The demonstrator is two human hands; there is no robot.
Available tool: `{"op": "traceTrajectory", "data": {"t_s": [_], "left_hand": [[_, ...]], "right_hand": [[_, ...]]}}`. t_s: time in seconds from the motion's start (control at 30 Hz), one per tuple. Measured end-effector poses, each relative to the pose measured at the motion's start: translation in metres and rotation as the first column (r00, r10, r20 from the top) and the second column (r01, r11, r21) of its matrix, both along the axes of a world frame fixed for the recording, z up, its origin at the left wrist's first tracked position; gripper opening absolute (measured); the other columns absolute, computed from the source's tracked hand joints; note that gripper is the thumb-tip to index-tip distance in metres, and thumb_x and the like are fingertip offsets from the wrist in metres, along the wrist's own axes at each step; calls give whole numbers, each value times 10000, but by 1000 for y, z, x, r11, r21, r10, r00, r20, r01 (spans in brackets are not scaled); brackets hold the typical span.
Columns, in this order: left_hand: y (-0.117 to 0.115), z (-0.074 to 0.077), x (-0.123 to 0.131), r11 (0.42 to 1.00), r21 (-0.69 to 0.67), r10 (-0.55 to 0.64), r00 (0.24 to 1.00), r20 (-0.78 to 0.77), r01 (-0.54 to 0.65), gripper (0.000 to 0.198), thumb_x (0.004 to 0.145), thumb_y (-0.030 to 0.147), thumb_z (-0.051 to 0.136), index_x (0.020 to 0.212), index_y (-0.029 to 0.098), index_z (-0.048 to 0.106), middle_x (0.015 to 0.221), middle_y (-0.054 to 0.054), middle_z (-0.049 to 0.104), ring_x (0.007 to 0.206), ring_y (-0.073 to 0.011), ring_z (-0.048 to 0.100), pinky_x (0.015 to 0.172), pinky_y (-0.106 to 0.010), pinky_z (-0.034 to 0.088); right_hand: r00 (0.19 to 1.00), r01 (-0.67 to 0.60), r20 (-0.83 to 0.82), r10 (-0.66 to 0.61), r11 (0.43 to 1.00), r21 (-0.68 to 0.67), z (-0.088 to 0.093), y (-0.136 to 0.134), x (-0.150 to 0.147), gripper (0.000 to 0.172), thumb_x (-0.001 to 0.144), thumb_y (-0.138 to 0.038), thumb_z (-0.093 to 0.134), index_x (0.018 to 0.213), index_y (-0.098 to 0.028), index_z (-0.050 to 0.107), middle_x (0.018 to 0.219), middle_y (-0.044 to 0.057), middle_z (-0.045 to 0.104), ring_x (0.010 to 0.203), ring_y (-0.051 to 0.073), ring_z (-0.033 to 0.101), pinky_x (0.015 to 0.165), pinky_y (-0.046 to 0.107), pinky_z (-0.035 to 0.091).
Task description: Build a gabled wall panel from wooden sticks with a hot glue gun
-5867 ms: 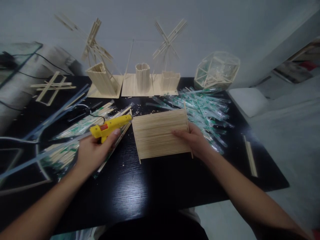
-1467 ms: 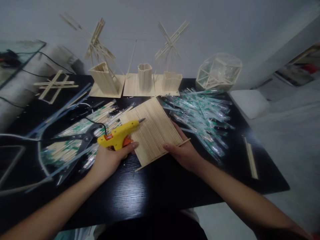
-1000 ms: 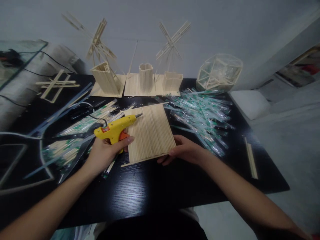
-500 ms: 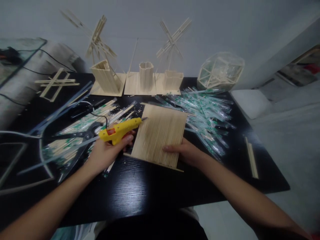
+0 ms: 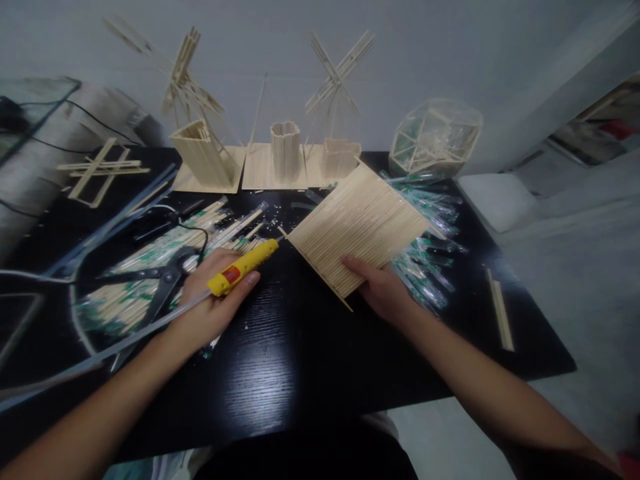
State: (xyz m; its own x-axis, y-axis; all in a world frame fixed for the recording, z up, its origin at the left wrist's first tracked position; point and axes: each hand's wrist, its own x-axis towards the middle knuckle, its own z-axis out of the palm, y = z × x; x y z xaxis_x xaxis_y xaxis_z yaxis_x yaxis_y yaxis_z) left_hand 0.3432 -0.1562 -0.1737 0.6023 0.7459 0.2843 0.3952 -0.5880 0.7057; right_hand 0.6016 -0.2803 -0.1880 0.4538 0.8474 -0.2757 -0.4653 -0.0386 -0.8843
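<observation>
My left hand [image 5: 210, 303] is closed round a yellow glue gun [image 5: 241, 267], whose nozzle points right toward the edge of a square panel of glued wooden sticks [image 5: 360, 223]. My right hand [image 5: 383, 290] grips that panel at its near corner, thumb on top, and holds it tilted above the black table [image 5: 310, 360]. The panel's far part hangs over a heap of green-and-clear wrapped sticks [image 5: 425, 257].
Black scissors [image 5: 160, 280] lie on a pile of loose and wrapped sticks [image 5: 150, 267] at the left. Stick windmill models [image 5: 200, 153] and a stick cup [image 5: 285, 150] stand at the back, a polyhedron frame [image 5: 433, 137] at back right. Two loose sticks [image 5: 500, 313] lie right.
My right hand has turned the stick panel and lifted it right, over the wrapped sticks. The glue gun has dropped lower, its nozzle now off the panel's surface.
</observation>
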Motion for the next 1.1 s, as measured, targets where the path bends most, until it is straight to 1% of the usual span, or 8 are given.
{"op": "traceTrajectory", "data": {"t_s": [0.13, 0.2, 0.33, 0.47, 0.73, 0.83, 0.97, 1.1], "left_hand": [[1, -4, -2, 999, 46, 23, 1000, -12, -22, 168, 968, 398, 609, 1005, 249, 678, 1054, -46, 671, 998, -251, 645, 931, -369, 503], [1, -4, -1, 998, 52, 26, 999, -19, -25, 189, 967, 421, 599, 997, 250, 673, 1061, -52, 680, 1010, -257, 649, 938, -372, 508], [-2, 1, 2, 999, 40, 35, 995, -92, -31, 266, 966, 479, 564, 1009, 234, 655, 993, -51, 695, 912, -240, 661, 856, -360, 528], [-4, 2, 2, 999, 22, 43, 983, -178, -39, 314, 973, 528, 530, 948, 232, 633, 876, -21, 677, 803, -213, 659, 751, -325, 517], [-3, -5, -1, 999, -5, 36, 974, -223, -38, 370, 976, 590, 514, 980, 243, 644, 904, -15, 693, 828, -224, 674, 736, -327, 518], [-3, -6, -1, 1000, -18, 14, 977, -211, -18, 344, 985, 566, 520, 1010, 246, 643, 925, -13, 692, 852, -223, 678, 755, -330, 522], [-2, -6, -1, 1000, -27, -10, 980, -199, 4, 320, 990, 546, 532, 1032, 247, 638, 920, -7, 689, 850, -220, 679, 760, -329, 520], [-2, -5, -2, 999, -43, -15, 977, -212, 6, 341, 1002, 565, 504, 1004, 250, 634, 915, -7, 686, 869, -227, 677, 746, -328, 512]], "right_hand": [[999, -24, 42, 22, 999, 41, -2, -3, -1, 602, 707, -328, 921, 1265, -277, 702, 1145, 33, 802, 1158, 319, 714, 1078, 504, 557], [998, -30, 53, 27, 998, 57, -2, -5, -1, 603, 725, -322, 918, 1284, -280, 697, 1161, 27, 799, 1162, 307, 713, 1097, 491, 546], [999, -40, 39, 38, 997, 68, -4, -6, -2, 613, 732, -313, 922, 1301, -293, 694, 1170, 14, 799, 1166, 292, 714, 1119, 484, 532], [999, -41, 19, 40, 997, 65, -4, -6, -3, 616, 707, -317, 936, 1279, -276, 710, 1145, 21, 807, 1163, 307, 715, 1122, 500, 530], [999, -50, 6, 50, 997, 56, -2, -7, -5, 585, 710, -321, 935, 1254, -285, 721, 1123, 15, 811, 1140, 307, 724, 1089, 501, 553], [998, -53, -34, 54, 998, 45, 1, -6, -8, 602, 697, -308, 942, 1255, -272, 718, 1138, 24, 810, 1127, 308, 732, 1067, 498, 567], [989, -61, -133, 64, 998, 25, 4, -4, -10, 656, 663, -303, 957, 1269, -263, 708, 1084, 33, 819, 1045, 315, 759, 988, 507, 608], [979, -75, -191, 75, 997, 7, 2, -2, -9, 629, 666, -300, 955, 1247, -259, 716, 1059, 34, 821, 1017, 307, 768, 974, 505, 616]]}}
